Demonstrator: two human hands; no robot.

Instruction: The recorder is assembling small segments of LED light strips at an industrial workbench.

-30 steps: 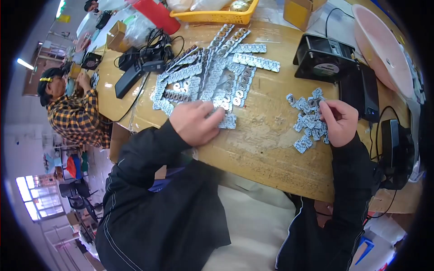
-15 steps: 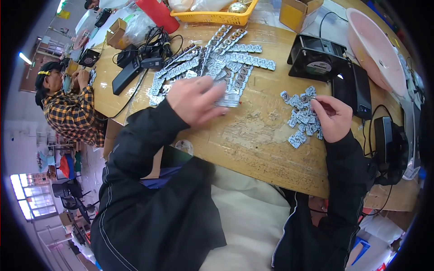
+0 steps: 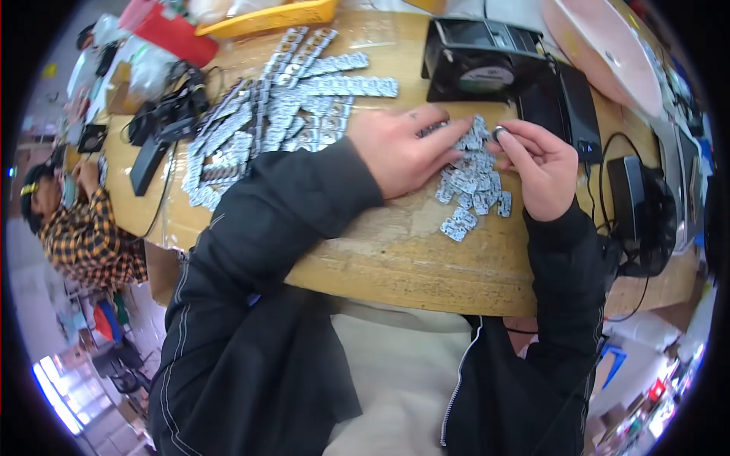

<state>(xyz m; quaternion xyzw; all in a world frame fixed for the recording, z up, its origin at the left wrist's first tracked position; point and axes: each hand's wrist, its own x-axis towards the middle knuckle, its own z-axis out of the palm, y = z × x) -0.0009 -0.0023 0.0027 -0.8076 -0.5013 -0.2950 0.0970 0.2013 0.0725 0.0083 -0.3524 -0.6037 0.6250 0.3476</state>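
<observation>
A loose heap of small pale blue-grey pieces (image 3: 473, 181), like little circuit boards, lies on the wooden table in front of me. My left hand (image 3: 407, 148) reaches over the heap's left side, palm down, fingers stretched and apart; its thumb is hidden. To the right of the heap, my right hand (image 3: 541, 167) pinches a small dark round piece (image 3: 499, 132) between thumb and index finger, its other fingers curled. Farther left, many strips of joined pieces (image 3: 346, 86) lie in a crisscross stack, some showing round brown or dark centres.
Behind the heap stand a black fan (image 3: 487, 64) and a black box-shaped device (image 3: 579, 114). A pink basin (image 3: 608, 53) is at the far right. Black cables and adapters (image 3: 163, 129), a red container (image 3: 171, 34) and a yellow basket (image 3: 266, 17) lie left. Another person (image 3: 84, 228) sits at left.
My left hand has swung right, from the strips to the loose heap. My right hand has lifted slightly off the heap, and the dark round piece now shows in its pinch. The view has shifted.
</observation>
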